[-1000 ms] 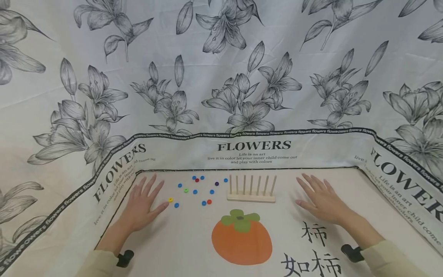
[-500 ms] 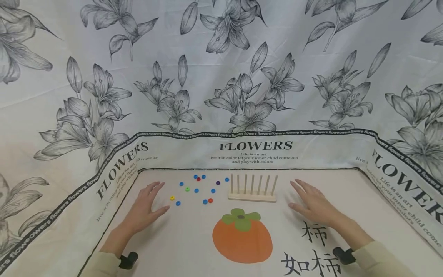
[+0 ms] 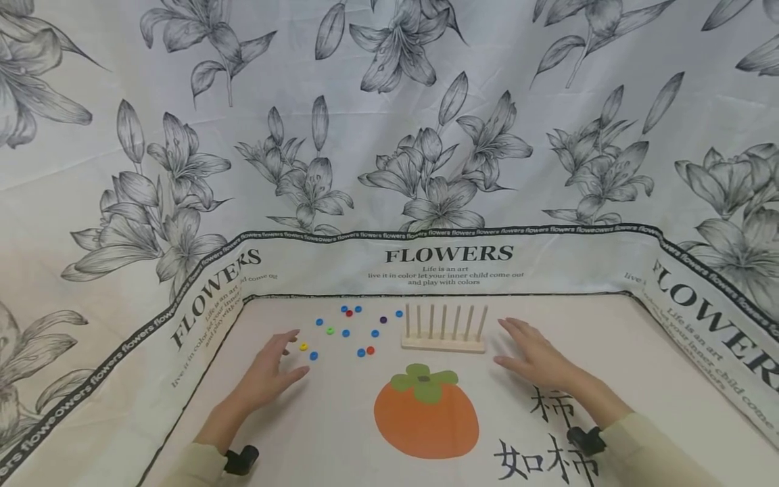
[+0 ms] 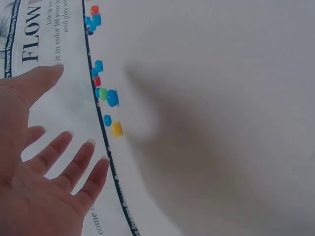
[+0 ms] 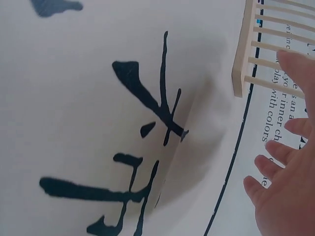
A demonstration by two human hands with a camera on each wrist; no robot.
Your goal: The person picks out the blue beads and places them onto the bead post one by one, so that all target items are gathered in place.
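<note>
My left hand (image 3: 268, 370) hovers over the cloth with relaxed, spread fingers and holds nothing. Just beyond its fingertips lies a yellow bead (image 3: 303, 346), with a blue bead (image 3: 313, 356) beside it. More beads are scattered to the right: several blue, two red, a green bead (image 3: 331, 331) and a dark purple bead (image 3: 383, 320). A wooden peg rack (image 3: 443, 343) stands upright to their right, its row of bare pegs pointing up. Right of the rack is my right hand (image 3: 535, 355), empty, fingers loosely extended and apart from it. In the left wrist view the beads (image 4: 112, 98) show past the thumb.
A pale cloth (image 3: 328, 419) covers the surface, printed with an orange persimmon (image 3: 426, 419) and black characters (image 3: 548, 460). Behind and at the sides rises a flower-printed curtain (image 3: 450, 264). Black wrist mounts (image 3: 242, 460) sit at both sleeves.
Both hands have moved inward, the left toward the yellow bead and the right toward the peg rack. Their fingers are less spread than before. Beads and rack stay in place.
</note>
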